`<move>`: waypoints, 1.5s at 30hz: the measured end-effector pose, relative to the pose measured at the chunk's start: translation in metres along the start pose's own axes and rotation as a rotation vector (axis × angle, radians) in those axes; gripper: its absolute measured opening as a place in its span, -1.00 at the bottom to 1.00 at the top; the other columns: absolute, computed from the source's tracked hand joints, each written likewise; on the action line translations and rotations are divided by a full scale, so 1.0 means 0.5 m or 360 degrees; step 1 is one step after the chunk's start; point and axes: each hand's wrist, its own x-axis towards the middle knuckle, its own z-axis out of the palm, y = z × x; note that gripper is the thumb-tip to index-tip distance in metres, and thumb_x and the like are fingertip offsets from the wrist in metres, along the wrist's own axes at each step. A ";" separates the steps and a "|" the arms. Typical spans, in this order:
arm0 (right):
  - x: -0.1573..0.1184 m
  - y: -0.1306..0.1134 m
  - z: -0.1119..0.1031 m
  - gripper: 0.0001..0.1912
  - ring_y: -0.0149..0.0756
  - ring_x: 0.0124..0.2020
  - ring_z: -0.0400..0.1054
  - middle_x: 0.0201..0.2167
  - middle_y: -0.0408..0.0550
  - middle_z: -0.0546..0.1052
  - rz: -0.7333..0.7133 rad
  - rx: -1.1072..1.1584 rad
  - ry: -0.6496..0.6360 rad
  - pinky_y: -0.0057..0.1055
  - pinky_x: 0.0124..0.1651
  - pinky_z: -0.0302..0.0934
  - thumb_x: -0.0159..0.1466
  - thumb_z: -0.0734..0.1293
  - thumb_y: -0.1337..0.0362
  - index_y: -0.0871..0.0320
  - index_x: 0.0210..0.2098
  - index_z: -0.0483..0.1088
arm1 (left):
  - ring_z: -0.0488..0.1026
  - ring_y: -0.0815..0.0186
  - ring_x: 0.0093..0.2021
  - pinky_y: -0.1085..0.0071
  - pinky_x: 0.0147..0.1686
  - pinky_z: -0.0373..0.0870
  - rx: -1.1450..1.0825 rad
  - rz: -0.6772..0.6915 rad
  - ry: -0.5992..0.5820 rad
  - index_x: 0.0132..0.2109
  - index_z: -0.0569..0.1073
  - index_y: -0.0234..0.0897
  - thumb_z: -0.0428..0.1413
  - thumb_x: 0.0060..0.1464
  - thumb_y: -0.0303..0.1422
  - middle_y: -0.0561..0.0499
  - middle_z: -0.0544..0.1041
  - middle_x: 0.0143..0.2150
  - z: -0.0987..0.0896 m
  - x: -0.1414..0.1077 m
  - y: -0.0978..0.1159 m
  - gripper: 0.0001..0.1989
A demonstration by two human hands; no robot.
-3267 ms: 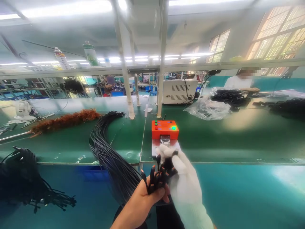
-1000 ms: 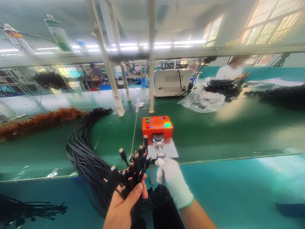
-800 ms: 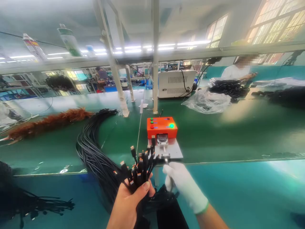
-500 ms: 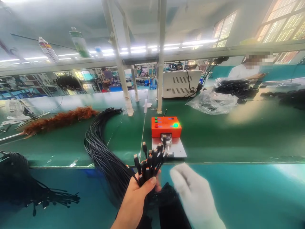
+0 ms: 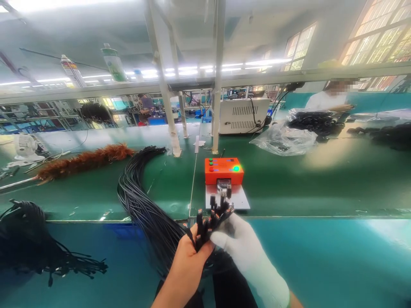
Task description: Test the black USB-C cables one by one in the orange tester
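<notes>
My bare left hand (image 5: 189,252) is wrapped around a bundle of black USB cables (image 5: 205,226), whose metal-tipped plugs fan out above the fingers. In a white glove, my right hand (image 5: 239,239) closes on the plugs at the bundle's right side, thumb in front; its fingertips are partly hidden. The long cable lengths (image 5: 141,201) curve from the bench down behind my left wrist. Just past the plugs stands an orange tester box (image 5: 224,171) with a lit green light and a metal plate (image 5: 240,199) in front of it.
Another cable bundle (image 5: 25,231) hangs over the bench edge at left. A brown feather duster (image 5: 86,161) lies behind. Two posts of the shelf frame (image 5: 216,85) rise mid-bench. Further right are a plastic bag (image 5: 285,141), a white metal case (image 5: 244,115) and a seated person (image 5: 330,98).
My gloved right hand has moved left and onto the plugs, from beside the bundle. The bundle sits slightly lower and to the right in view.
</notes>
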 end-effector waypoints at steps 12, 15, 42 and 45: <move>-0.032 -0.004 0.015 -0.76 -0.34 -0.58 0.28 -0.63 -0.18 0.42 0.0039 -0.0239 0.0241 -0.45 -0.51 0.17 0.19 0.20 0.25 0.16 -0.22 0.42 | 0.32 0.36 -0.43 0.44 -0.32 0.28 -0.0111 0.0021 0.0473 -0.22 0.57 -0.31 0.23 -0.06 -0.33 0.08 0.48 -0.46 -0.007 0.001 -0.004 -0.78; -0.027 0.002 0.005 -0.71 -0.39 -0.65 0.23 -0.72 -0.23 0.34 0.0071 -0.0016 0.0336 -0.50 -0.56 0.13 0.25 0.18 0.11 0.19 -0.27 0.39 | 0.30 0.39 -0.50 0.46 -0.40 0.27 -0.0197 -0.0013 0.0377 -0.34 0.57 -0.36 0.26 -0.10 -0.33 0.10 0.43 -0.57 0.000 -0.001 0.006 -0.83; 0.083 0.107 -0.051 -0.72 -0.38 -0.71 0.22 -0.80 -0.20 0.36 0.0328 0.0263 0.0369 -0.45 -0.58 0.07 0.16 0.20 0.13 0.24 -0.45 0.36 | 0.41 0.40 -0.59 0.49 -0.49 0.36 -0.0255 -0.0033 0.0408 -0.39 0.59 -0.28 0.31 -0.15 -0.24 0.03 0.57 -0.52 0.015 -0.017 -0.003 -0.80; 0.093 0.114 -0.052 -0.73 -0.39 -0.73 0.21 -0.82 -0.19 0.36 0.0321 0.0272 0.0376 -0.45 -0.60 0.06 0.12 0.20 0.15 0.24 -0.47 0.37 | 0.40 0.40 -0.60 0.48 -0.50 0.32 -0.0255 -0.0052 0.0377 -0.36 0.60 -0.26 0.31 -0.15 -0.23 0.03 0.57 -0.51 0.010 -0.014 -0.009 -0.79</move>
